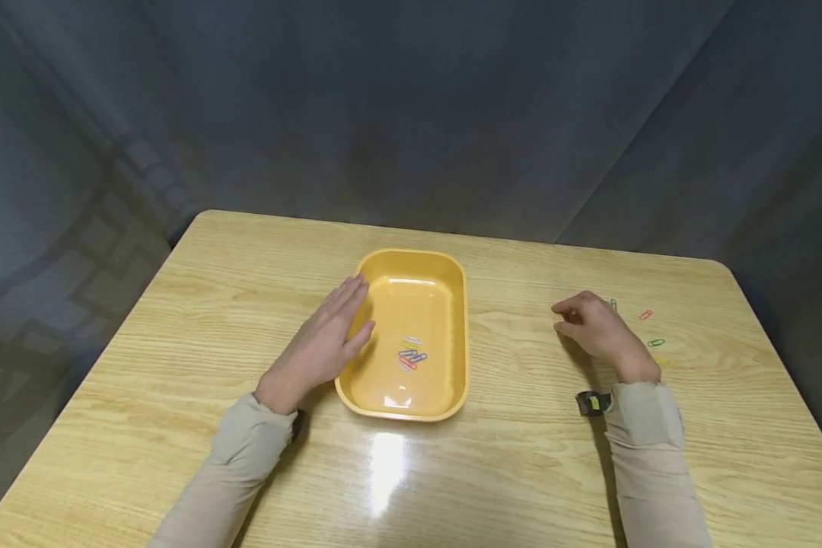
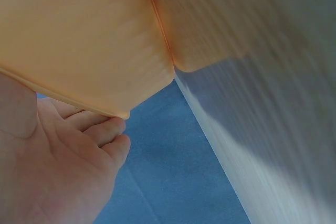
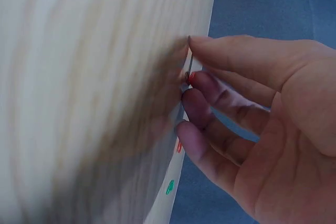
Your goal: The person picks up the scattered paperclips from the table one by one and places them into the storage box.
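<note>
My left hand point(image 1: 322, 335) rests along the left rim of a yellow rectangular tray point(image 1: 456, 358), fingers straight, thumb over its inside. In the left wrist view, the fingers point(image 2: 110, 129) lie at the rim near a corner. Several coloured paper clips point(image 1: 411, 355) lie inside the tray. Right of it, my right hand point(image 1: 599, 331) is low over the table, fingers bent and thumb apart from the fingertips. In the right wrist view, a small red piece point(image 3: 192, 78) shows right at the fingertips; I cannot tell whether they touch it.
Right of the right hand lie a red paper clip point(image 1: 646, 314), a green paper clip point(image 1: 656, 342) and a yellow paper clip point(image 1: 663, 362). Another dark green paper clip point(image 1: 613, 304) is beside the knuckles. A dark curtain point(image 1: 411, 114) hangs behind the wooden table point(image 1: 520, 472).
</note>
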A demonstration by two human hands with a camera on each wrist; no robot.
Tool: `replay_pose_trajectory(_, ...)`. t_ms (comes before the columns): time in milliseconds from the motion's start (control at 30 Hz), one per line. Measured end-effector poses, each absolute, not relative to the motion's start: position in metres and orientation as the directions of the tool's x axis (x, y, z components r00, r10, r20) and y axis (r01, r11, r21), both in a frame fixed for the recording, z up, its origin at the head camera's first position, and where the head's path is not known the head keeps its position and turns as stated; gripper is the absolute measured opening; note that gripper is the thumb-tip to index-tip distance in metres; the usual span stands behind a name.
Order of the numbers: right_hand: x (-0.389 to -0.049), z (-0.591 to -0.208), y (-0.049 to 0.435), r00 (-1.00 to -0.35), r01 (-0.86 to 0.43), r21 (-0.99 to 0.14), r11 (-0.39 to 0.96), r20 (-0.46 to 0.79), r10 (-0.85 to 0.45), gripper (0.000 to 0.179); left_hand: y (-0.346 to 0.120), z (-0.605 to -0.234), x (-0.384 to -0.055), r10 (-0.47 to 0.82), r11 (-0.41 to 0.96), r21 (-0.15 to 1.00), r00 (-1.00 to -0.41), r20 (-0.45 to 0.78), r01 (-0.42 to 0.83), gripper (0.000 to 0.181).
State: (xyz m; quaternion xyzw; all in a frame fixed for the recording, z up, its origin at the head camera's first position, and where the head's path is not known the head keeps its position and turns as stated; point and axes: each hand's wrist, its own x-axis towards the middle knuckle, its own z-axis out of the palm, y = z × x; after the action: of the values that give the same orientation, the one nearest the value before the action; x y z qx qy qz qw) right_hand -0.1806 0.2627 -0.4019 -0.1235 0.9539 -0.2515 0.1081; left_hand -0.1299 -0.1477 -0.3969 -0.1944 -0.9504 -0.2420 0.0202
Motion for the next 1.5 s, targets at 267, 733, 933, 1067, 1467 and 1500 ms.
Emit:
replay_pose_trajectory(267,-0.179,-0.403,0.267,-0.960,-0.122,-0.509,0.852,-0.156,-0.231,0.020,-0.147,-0.398,-0.130,0.362,0.807,0.449,-0.922,0.137,0.384,0.062)
replay_pose_trajectory(733,-0.177,-0.397,0.273,-0.943,-0.028,-0.505,0.863,-0.272,-0.190,0.022,-0.148,-0.397,-0.131,0.359,0.811,0.444,-0.924,0.135,0.380,0.062)
replay_pose_trajectory(933,-0.178,-0.399,0.271,-0.945,-0.067,-0.509,0.858,-0.243,-0.218,0.016,-0.147,-0.397,-0.131,0.359,0.811,0.444,-0.924,0.134,0.380,0.062)
replay_pose_trajectory(1067,-0.178,-0.399,0.270,-0.945,-0.097,-0.516,0.851,-0.222,-0.242,0.015,-0.148,-0.397,-0.131,0.358,0.811,0.444,-0.924,0.136,0.380,0.062)
replay_pose_trajectory(1467,-0.176,-0.396,0.265,-0.948,-0.176,-0.500,0.848,-0.147,-0.284,0.016,-0.148,-0.398,-0.130,0.355,0.811,0.448,-0.925,0.137,0.377,0.063)
replay_pose_trajectory(1500,-0.176,-0.396,0.264,-0.949,-0.184,-0.501,0.846,-0.134,-0.285,0.015,-0.148,-0.398,-0.130,0.355,0.810,0.448,-0.925,0.136,0.378,0.063)
